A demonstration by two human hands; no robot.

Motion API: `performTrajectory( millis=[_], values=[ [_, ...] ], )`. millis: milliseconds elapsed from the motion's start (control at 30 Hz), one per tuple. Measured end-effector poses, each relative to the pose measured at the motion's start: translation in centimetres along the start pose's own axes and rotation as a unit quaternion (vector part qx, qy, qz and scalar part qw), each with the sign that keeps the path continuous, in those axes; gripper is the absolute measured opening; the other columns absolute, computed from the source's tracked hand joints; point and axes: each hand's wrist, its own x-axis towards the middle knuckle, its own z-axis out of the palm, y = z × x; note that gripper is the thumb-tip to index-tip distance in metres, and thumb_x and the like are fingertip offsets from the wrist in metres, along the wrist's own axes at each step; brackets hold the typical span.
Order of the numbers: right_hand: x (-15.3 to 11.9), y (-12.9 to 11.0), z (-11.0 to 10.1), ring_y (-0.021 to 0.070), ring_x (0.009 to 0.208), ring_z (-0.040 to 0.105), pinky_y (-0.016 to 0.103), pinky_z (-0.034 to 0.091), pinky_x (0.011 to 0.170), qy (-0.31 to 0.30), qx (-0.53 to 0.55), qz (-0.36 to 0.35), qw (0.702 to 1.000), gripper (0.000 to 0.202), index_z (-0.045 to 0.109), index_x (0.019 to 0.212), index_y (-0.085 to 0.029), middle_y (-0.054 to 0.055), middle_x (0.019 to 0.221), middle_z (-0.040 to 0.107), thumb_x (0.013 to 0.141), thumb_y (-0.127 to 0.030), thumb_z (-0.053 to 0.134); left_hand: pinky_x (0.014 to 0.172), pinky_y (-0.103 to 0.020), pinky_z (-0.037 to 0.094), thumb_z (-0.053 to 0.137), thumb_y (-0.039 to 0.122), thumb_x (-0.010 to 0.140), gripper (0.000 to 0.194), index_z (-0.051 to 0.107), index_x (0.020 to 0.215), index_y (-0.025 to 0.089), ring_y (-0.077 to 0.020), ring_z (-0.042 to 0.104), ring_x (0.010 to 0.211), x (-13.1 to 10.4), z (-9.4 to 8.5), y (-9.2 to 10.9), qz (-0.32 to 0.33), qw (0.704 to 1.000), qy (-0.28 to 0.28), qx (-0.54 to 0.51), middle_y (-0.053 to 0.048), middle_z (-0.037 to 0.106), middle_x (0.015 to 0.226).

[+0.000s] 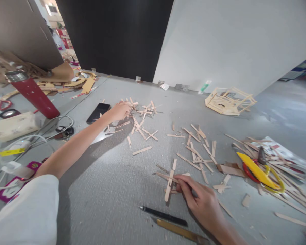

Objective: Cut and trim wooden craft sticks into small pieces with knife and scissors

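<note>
My left hand (121,110) reaches out to a pile of wooden sticks (146,110) beside a black phone (98,113); its fingertips are bent down among the sticks, and what they touch is too small to make out. Nearer the front, my right hand (197,195) pinches a wooden stick piece (165,176) that lies across another stick (170,183), forming a cross. Below them a black pen (163,215) and a brass-coloured knife (178,231) lie on the grey table (104,197). More loose sticks (197,154) are scattered beyond my right hand.
A wooden stick frame (229,101) stands at the back right. To the right are a yellow cutting tool (257,172) and heaped sticks (293,187). A red bottle (35,95), cables and keys (65,131) are at the left. Dark and grey panels rise behind.
</note>
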Motion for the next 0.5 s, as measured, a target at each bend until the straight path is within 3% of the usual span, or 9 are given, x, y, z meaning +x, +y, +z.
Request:
performTrajectory(
  millis=[167,367,500],
  values=[
    [-0.1,0.1,0.0,0.0120,0.058,0.069,0.019,0.054,0.059,-0.010,0.002,0.001,1.000,0.020,0.068,0.102,-0.022,-0.001,0.070,0.072,0.099,-0.027,0.048,0.098,-0.035,0.039,0.058,0.012,0.084,0.019,0.068,0.099,0.009,-0.0302,0.053,0.115,0.1,-0.4,-2.4,-0.056,0.997,0.021,0.051,-0.017,0.062,0.110],
    [0.0,0.0,0.0,0.0127,0.057,0.069,0.020,0.055,0.059,-0.007,-0.002,0.001,1.000,0.022,0.068,0.100,-0.022,-0.001,0.069,0.072,0.099,-0.029,0.047,0.092,-0.033,0.043,0.064,0.006,0.075,0.029,0.068,0.104,0.009,-0.0278,0.057,0.109,0.5,0.1,-3.9,-0.093,0.993,0.035,0.060,-0.016,0.062,0.113],
    [0.0,0.0,0.0,0.0129,0.057,0.069,0.020,0.055,0.059,-0.011,-0.001,0.004,1.000,0.022,0.068,0.100,-0.022,-0.001,0.068,0.071,0.099,-0.028,0.047,0.090,-0.033,0.044,0.067,0.017,0.080,0.020,0.069,0.097,0.007,-0.0300,0.057,0.109,0.6,-0.2,-4.1,-0.122,0.989,0.068,0.056,-0.018,0.063,0.109]
  ],
)
